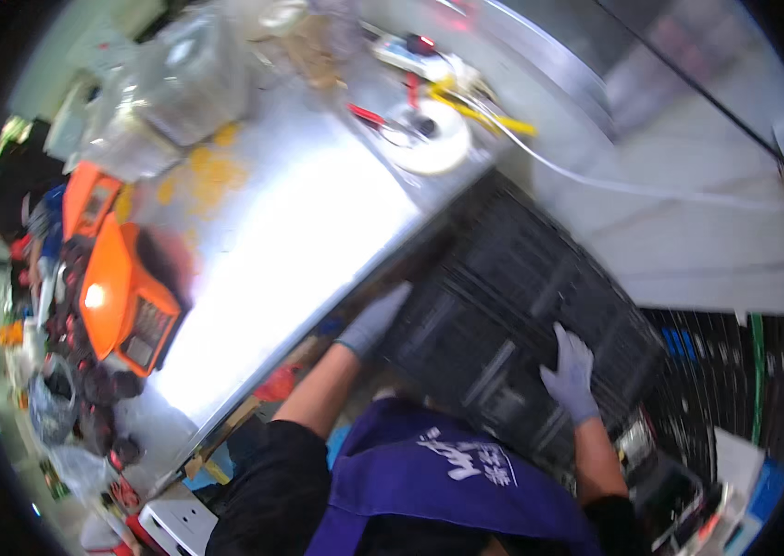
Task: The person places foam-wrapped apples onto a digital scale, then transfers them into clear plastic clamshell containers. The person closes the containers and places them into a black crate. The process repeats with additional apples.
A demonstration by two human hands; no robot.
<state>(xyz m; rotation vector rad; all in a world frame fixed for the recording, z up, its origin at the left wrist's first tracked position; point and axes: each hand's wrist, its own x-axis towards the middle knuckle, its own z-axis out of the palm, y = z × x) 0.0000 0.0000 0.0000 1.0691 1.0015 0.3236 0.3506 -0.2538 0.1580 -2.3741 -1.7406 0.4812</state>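
A black plastic crate with slatted, ribbed faces lies in front of my body, beside the metal table. My left hand, in a pale grey glove, holds its left edge; the fingertips are partly hidden and blurred. On the right side, my gloved right hand grips the crate near its edge, thumb apart from the fingers. More dark crate panels extend beyond it toward the wall; where one crate stops and another begins is hard to make out.
The shiny metal table bears orange scales, clear plastic containers and a white round roll with red-handled scissors. A white cable runs along the wall. Stacked black crates stand at right.
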